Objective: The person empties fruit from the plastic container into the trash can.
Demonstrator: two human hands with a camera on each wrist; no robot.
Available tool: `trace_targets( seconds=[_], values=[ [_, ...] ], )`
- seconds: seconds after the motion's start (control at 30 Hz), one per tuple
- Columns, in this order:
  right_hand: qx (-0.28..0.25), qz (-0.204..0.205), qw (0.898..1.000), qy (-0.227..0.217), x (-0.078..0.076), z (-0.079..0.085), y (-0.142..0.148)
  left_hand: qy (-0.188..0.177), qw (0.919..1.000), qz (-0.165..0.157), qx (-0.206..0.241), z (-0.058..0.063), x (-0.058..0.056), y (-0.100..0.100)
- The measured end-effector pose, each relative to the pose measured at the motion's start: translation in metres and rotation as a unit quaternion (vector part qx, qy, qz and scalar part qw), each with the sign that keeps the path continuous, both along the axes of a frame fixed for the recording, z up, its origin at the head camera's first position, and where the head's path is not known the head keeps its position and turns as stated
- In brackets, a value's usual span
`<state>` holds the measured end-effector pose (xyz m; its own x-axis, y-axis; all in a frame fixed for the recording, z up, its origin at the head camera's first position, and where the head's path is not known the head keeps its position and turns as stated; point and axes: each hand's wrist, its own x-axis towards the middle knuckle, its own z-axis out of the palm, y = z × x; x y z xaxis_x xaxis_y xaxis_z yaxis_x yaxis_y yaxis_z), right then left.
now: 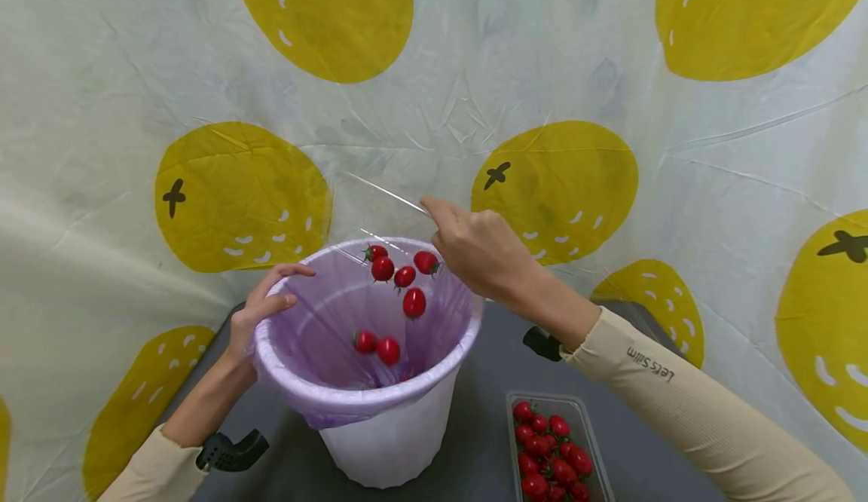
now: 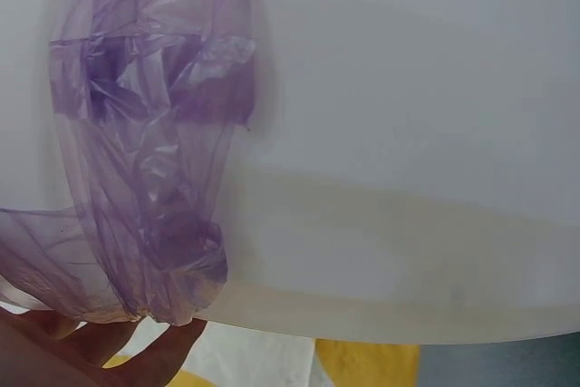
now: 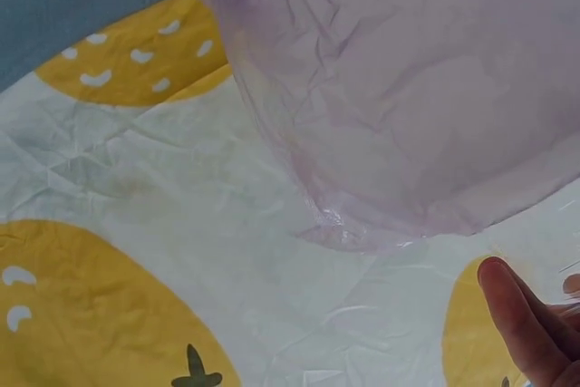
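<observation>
A white trash can (image 1: 388, 449) stands on the dark table, lined with a purple plastic bag (image 1: 298, 344) folded over its rim. At the can's left side, my left hand (image 1: 254, 317) grips the rim, thumb and fingers over the bag. My right hand (image 1: 484, 249) holds a clear plastic box (image 1: 389, 191) tipped above the opening; its transparent walls are hard to make out. Several red cherry tomatoes (image 1: 414, 303) are in the air between box and can, some lower inside. In the right wrist view my fingers (image 3: 517, 314) show beside the purple bag.
Right of the can, another clear box (image 1: 588, 420) filled with cherry tomatoes sits on the grey table (image 1: 475, 419). A white cloth printed with yellow fruit (image 1: 554, 185) hangs behind the table. Black wrist mounts (image 1: 233, 451) jut from both sleeves.
</observation>
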<state>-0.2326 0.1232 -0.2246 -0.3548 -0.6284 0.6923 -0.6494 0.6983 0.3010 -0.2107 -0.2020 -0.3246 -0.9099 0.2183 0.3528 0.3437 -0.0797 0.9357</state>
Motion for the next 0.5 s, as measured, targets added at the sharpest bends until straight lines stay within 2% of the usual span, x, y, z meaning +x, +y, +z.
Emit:
trace_targets(
  seconds=[0.33, 0.5],
  values=[
    [-0.004, 0.005, 1.000, 0.029, -0.0002, 0.0023, 0.0010, 0.000, 1.0000, 0.002, 0.001, -0.0004, -0.0003, -0.0003],
    [-0.036, 0.030, 0.999, 0.015, -0.0011, 0.0028, 0.0041, 0.000, 1.0000, 0.001, 0.000, -0.0003, -0.0004, -0.0007]
  ],
)
